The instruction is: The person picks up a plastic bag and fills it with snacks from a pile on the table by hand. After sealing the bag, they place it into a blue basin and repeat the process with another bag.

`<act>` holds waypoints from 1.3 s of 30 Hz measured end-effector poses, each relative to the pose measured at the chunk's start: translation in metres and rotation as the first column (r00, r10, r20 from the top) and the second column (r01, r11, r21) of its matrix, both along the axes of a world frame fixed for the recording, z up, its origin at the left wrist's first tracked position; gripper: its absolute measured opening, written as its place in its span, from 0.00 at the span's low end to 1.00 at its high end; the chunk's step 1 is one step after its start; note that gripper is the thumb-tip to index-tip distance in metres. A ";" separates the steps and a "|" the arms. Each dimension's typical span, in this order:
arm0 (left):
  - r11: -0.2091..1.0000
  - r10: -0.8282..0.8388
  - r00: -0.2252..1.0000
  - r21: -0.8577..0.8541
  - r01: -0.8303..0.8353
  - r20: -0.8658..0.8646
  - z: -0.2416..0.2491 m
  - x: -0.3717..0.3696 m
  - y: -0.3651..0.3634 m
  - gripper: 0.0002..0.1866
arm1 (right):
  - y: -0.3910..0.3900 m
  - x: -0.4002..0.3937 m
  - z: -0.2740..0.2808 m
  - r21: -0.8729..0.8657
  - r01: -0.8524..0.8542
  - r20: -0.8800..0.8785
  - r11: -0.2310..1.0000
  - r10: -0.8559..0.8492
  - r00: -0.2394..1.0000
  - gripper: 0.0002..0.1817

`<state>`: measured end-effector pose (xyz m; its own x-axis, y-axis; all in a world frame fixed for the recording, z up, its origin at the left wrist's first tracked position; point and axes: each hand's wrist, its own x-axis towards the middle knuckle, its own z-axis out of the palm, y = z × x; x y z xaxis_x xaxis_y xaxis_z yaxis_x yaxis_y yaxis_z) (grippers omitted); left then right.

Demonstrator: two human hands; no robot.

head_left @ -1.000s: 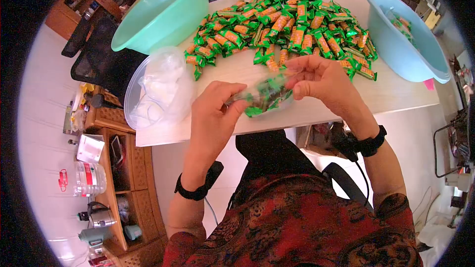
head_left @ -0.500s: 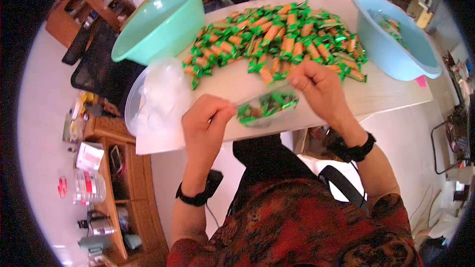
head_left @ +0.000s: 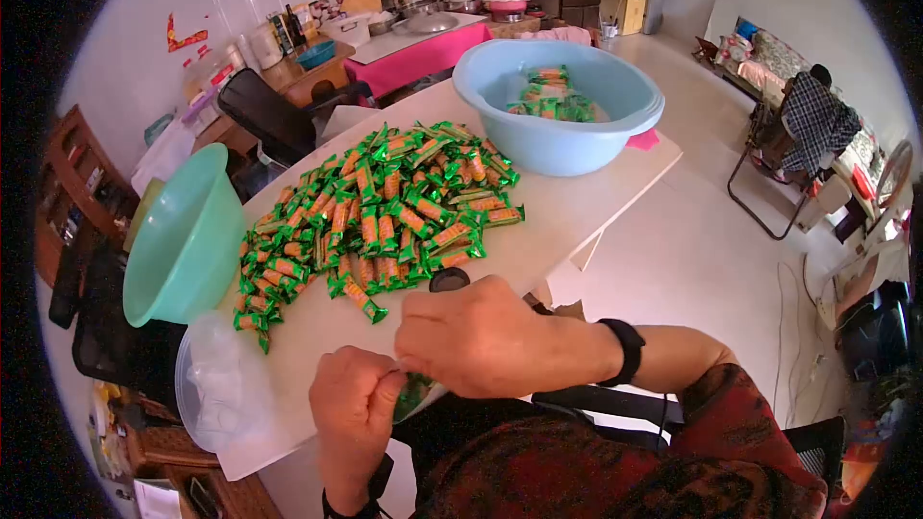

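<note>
My left hand (head_left: pixel 354 408) and my right hand (head_left: pixel 486 338) are close together at the near edge of the table, both with fingers closed. Between them they pinch the top of a clear plastic bag (head_left: pixel 411 396) with green-wrapped snacks inside. Most of the bag is hidden behind my hands. Just beyond them lies a big heap of snack bars (head_left: pixel 385 207) in green and orange wrappers. To the left, a clear plastic tub (head_left: pixel 197 413) holds thin, whitish clear bags (head_left: pixel 219 370).
A light blue basin (head_left: pixel 567 139) with several filled packs (head_left: pixel 553 101) stands at the table's (head_left: pixel 548 231) far right. On the left side leans a mint green basin (head_left: pixel 178 259). Beyond are a black chair (head_left: pixel 264 115) and a person (head_left: pixel 812 125) seated at right.
My view has swung toward the right. My hands, apart before with the bag stretched between them, have come together at its top, the right one crossing over toward the left.
</note>
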<state>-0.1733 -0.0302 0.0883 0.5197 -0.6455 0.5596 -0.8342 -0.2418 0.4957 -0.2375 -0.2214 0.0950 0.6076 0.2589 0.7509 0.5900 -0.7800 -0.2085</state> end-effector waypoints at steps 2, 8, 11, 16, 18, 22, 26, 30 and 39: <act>0.998 -0.062 0.998 0.010 0.062 0.023 -0.009 -0.001 -0.001 0.04 | -0.015 -0.003 0.000 -0.099 0.012 0.010 0.995 -0.011 1.000 0.08; 0.988 0.119 0.986 0.088 -0.130 0.117 -0.028 0.009 0.008 0.04 | -0.123 -0.007 0.062 0.148 0.423 -0.109 0.894 -0.410 0.905 0.19; 0.974 0.210 0.972 -0.058 -0.217 -0.109 -0.046 0.011 0.029 0.03 | -0.238 0.014 0.124 0.155 0.592 0.321 0.791 -0.607 0.727 0.19; 0.933 0.329 0.878 -0.024 -0.359 -0.349 -0.080 0.005 0.062 0.03 | -0.243 0.030 0.144 -0.200 0.800 0.557 0.566 -0.606 0.568 0.16; 0.909 0.379 0.854 -0.029 -0.416 -0.356 -0.088 0.002 0.076 0.04 | -0.230 0.035 0.111 -0.162 0.829 0.299 0.536 -0.774 0.558 0.17; 0.864 0.486 0.832 0.000 -0.504 -0.267 -0.062 -0.001 0.108 0.02 | -0.186 0.049 0.042 -0.086 0.407 0.335 0.910 -0.358 0.872 0.18; 0.748 0.663 0.744 -0.090 -0.657 0.081 -0.011 0.027 0.153 0.00 | -0.120 0.031 -0.047 0.022 0.442 -0.268 0.897 -0.421 0.867 0.16; 0.709 0.677 0.684 0.011 -0.705 0.273 0.012 0.103 0.204 0.07 | -0.043 0.025 -0.083 0.058 0.127 -0.251 0.990 -0.108 0.962 0.10; 0.595 0.759 0.615 0.614 -0.519 -0.215 -0.002 0.196 0.221 0.14 | -0.014 0.012 -0.097 0.152 0.055 -0.384 0.987 0.008 0.923 0.09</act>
